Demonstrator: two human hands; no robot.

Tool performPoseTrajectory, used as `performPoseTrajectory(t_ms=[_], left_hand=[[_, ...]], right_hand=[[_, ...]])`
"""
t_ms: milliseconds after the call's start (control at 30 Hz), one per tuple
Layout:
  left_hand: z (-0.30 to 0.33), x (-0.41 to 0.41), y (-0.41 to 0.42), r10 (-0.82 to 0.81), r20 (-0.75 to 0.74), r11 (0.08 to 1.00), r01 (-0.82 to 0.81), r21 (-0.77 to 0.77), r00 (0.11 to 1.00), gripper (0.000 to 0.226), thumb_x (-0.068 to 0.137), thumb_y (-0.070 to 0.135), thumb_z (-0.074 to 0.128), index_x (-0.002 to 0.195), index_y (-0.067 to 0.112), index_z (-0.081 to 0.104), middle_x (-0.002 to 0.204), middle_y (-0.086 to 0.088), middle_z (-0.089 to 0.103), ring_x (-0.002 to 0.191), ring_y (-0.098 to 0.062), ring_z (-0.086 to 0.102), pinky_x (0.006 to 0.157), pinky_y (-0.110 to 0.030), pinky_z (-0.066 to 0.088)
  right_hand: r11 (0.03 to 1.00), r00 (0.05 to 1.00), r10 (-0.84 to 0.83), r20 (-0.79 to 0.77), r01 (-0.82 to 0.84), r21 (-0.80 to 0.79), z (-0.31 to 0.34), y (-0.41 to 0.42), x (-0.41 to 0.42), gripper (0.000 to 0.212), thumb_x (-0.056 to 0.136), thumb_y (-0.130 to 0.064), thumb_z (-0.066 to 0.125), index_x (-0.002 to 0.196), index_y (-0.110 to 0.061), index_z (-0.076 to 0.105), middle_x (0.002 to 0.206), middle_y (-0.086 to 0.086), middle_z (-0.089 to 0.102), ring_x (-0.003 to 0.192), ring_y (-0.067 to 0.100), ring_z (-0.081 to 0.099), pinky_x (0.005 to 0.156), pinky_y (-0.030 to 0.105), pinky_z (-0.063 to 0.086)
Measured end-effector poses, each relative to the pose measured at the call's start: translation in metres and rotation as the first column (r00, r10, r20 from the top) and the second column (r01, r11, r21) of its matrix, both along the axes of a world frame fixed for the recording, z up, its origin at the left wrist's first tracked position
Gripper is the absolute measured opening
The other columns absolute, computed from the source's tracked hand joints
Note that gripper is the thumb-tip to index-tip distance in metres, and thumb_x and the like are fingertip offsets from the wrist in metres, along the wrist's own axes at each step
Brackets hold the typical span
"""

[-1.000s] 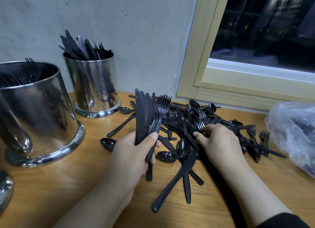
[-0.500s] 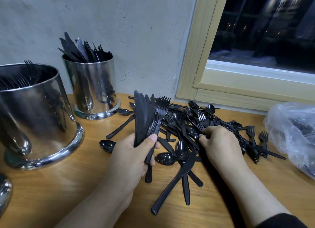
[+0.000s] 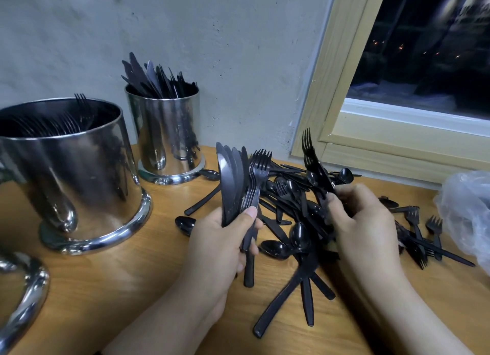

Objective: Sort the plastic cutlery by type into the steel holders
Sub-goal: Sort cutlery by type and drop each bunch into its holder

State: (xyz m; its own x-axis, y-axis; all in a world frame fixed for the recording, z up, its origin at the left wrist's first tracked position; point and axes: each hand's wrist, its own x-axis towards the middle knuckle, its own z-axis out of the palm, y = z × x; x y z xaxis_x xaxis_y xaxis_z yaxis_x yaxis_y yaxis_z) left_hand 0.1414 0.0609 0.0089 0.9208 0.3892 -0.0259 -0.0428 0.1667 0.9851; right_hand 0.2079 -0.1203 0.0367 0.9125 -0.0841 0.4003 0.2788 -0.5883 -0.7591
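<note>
The left hand (image 3: 220, 244) grips an upright bundle of black knives and forks (image 3: 240, 184), thumb pressed across the handles. The right hand (image 3: 363, 222) pinches a fork (image 3: 314, 163), tines up, lifted above the pile of loose cutlery (image 3: 291, 222) on the wooden table (image 3: 132, 288). To the left stand a holder with forks (image 3: 69, 174) and, by the wall, a holder with knives (image 3: 167, 134).

**1 head camera, looking down at the table**

Only 1 view is given, so nothing is shared between views. The camera sits at head height and faces forward and down across the wooden table (image 3: 111, 288) toward the grey wall (image 3: 212, 49) and the window frame (image 3: 331, 110). It is near: both forearms enter from the bottom edge. The wide lens bends the straight edges.
</note>
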Motion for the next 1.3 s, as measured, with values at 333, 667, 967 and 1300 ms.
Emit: performPoseTrajectory(t_ms=[333,667,967,1300], left_hand=[[0.008,-0.001,0.0,0.11,-0.017,0.986,-0.111,-0.126,0.994,0.023,0.102,0.025,0.061,0.091,0.008,0.07,0.068,-0.006,0.065,0.036,-0.007,0.042,0.036,-0.02,0.027],[0.007,0.0,0.001,0.144,-0.001,0.955,-0.139,-0.261,0.99,0.019,0.101,0.024,0.063,0.089,0.01,0.068,0.06,-0.006,0.047,0.043,-0.01,0.039,0.037,-0.021,0.026],[0.003,0.002,0.004,0.122,0.032,0.973,-0.113,-0.203,0.992,0.022,0.097,0.022,0.067,0.077,0.016,0.071,0.058,-0.005,0.049,0.046,-0.012,0.04,0.04,-0.024,0.026],[0.003,-0.002,0.004,-0.057,0.069,0.996,0.062,-0.067,0.996,0.02,0.101,0.028,0.062,0.097,0.016,0.078,0.092,-0.015,0.077,0.088,-0.032,0.075,0.072,-0.036,0.06]], right_hand=[[0.944,0.953,0.273,0.128,-0.24,-0.226,-0.02,0.056,-0.028,0.05,0.087,0.007,0.065,0.13,-0.018,0.068,0.095,-0.013,0.059,0.092,0.0,0.055,0.081,-0.003,0.033],[0.857,0.869,0.483,0.106,-0.443,-0.265,-0.015,0.078,-0.05,0.047,0.097,-0.008,0.06,0.144,-0.015,0.054,0.1,-0.008,0.051,0.081,-0.028,0.048,0.068,-0.008,0.032],[0.835,0.843,0.538,0.025,-0.528,-0.152,-0.012,0.072,-0.047,0.03,0.104,-0.015,0.048,0.126,-0.024,0.065,0.098,-0.018,0.047,0.094,0.0,0.056,0.076,0.008,0.042],[0.891,0.9,0.431,0.06,-0.436,0.127,-0.018,0.058,-0.032,0.019,0.091,-0.015,0.071,0.107,-0.022,0.079,0.086,-0.013,0.06,0.088,-0.001,0.063,0.073,0.005,0.041]])
